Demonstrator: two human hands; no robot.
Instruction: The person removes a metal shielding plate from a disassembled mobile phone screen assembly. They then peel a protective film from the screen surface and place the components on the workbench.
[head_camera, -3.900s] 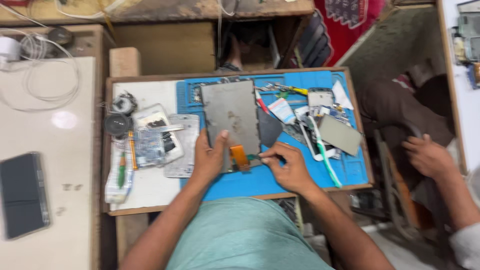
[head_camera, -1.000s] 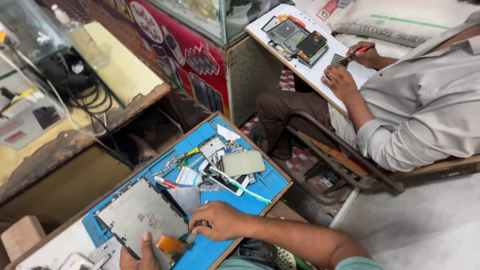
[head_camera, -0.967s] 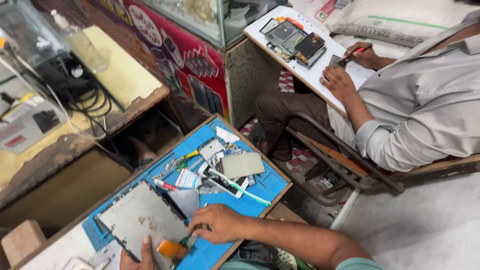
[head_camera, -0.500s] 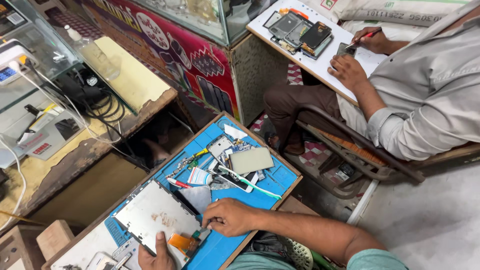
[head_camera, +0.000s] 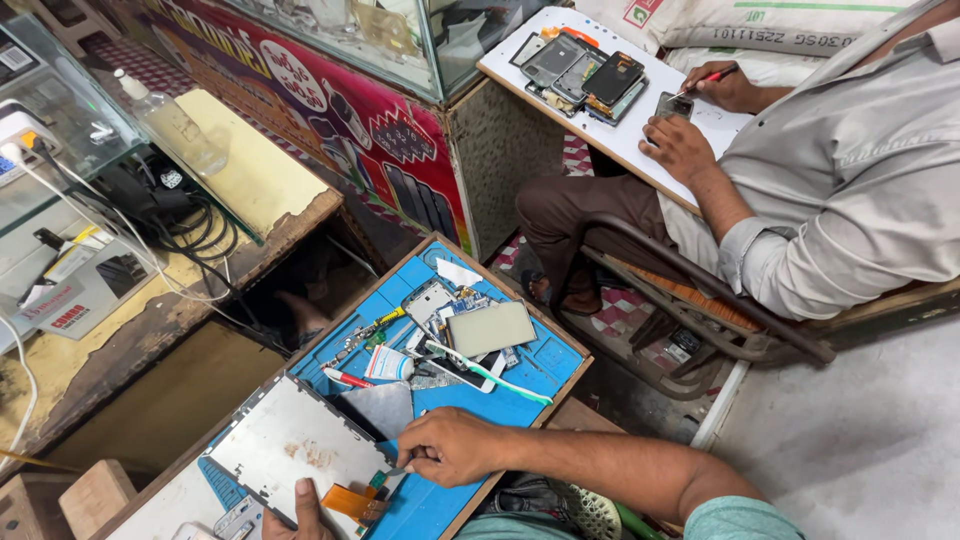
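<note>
While the right hand (head_camera: 455, 447) pinched a thin tool against the lower edge of the grey metal panel (head_camera: 300, 445), the work looked to be at the prying stage, judged from that contact near the orange ribbon strip (head_camera: 350, 500). Its grip was closed tight on the tool, whose tip was mostly hidden. The left hand (head_camera: 300, 515) lay just left of it, thumb pressed flat on the panel, holding nothing that showed. A steadier push along the seam seemed the next need. Beyond the right grip on the blue mat (head_camera: 540, 360) lay one toothbrush (head_camera: 490, 375), one beige pad (head_camera: 492, 328) and one red pen (head_camera: 345, 379). Another person's two hands worked well apart.
</note>
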